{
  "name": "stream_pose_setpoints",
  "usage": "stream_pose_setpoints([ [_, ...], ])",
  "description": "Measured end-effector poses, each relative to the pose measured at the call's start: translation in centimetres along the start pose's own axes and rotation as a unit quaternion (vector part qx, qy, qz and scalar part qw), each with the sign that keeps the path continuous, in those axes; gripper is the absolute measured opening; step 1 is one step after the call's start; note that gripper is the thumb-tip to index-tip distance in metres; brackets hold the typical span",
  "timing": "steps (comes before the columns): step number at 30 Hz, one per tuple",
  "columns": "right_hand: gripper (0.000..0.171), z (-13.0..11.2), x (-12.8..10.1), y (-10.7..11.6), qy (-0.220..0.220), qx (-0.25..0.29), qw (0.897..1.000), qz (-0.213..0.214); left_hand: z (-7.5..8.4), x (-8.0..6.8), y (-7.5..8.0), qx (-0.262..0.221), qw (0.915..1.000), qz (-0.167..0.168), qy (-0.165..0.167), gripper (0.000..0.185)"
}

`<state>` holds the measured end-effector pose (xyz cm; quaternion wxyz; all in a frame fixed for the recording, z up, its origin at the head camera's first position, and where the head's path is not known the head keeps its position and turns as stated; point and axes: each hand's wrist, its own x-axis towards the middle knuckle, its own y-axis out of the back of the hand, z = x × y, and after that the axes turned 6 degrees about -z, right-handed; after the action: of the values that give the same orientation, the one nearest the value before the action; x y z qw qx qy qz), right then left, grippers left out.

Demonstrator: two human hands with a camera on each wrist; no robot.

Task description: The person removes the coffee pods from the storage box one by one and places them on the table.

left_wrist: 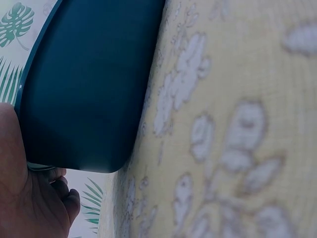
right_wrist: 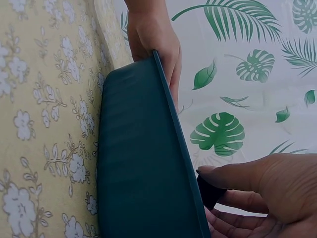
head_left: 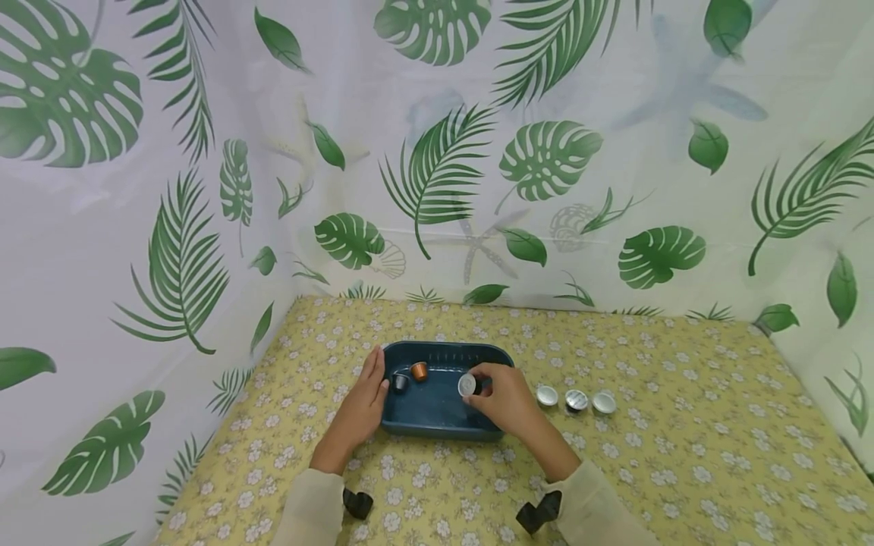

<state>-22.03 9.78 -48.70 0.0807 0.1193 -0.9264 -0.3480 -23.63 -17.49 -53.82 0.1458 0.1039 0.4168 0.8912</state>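
Note:
My right hand (head_left: 504, 398) pinches a coffee capsule (head_left: 467, 385) between thumb and fingers over the right part of a dark blue tray (head_left: 437, 434). Its pale round lid faces up in the head view; the right wrist view shows its dark body (right_wrist: 210, 193) just past the rim. My left hand (head_left: 362, 402) rests against the tray's left end with its fingers straight along the wall. Inside the tray, toward the left, lie an orange capsule (head_left: 419, 371) and a dark grey capsule (head_left: 400, 382).
Three more capsules stand lid up in a row right of the tray: a left one (head_left: 547, 396), a middle one (head_left: 576, 401) and a right one (head_left: 604, 403). A yellow flowered cloth (head_left: 683, 455) covers the table. Leaf-patterned curtains (head_left: 437, 288) rise behind and at both sides.

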Motion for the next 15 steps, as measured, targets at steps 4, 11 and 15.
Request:
stream_pose_setpoints([
  [4, 0.027, 0.04, -0.43, 0.18, -0.002, 0.012, 1.0, 0.002, 0.02, 0.04, -0.07, -0.002, 1.0, 0.002, -0.004, 0.059],
  [11, 0.028, 0.34, -0.82, 0.32, 0.01, 0.03, 0.999, 0.016, 0.08, 0.03, 0.01, 0.002, 1.0, 0.001, -0.005, 0.058],
  [15, 0.029, 0.4, -1.04, 0.42, 0.006, 0.034, 0.999, 0.019, 0.13, 0.01, 0.03, 0.003, 1.0, -0.001, -0.001, 0.059],
])
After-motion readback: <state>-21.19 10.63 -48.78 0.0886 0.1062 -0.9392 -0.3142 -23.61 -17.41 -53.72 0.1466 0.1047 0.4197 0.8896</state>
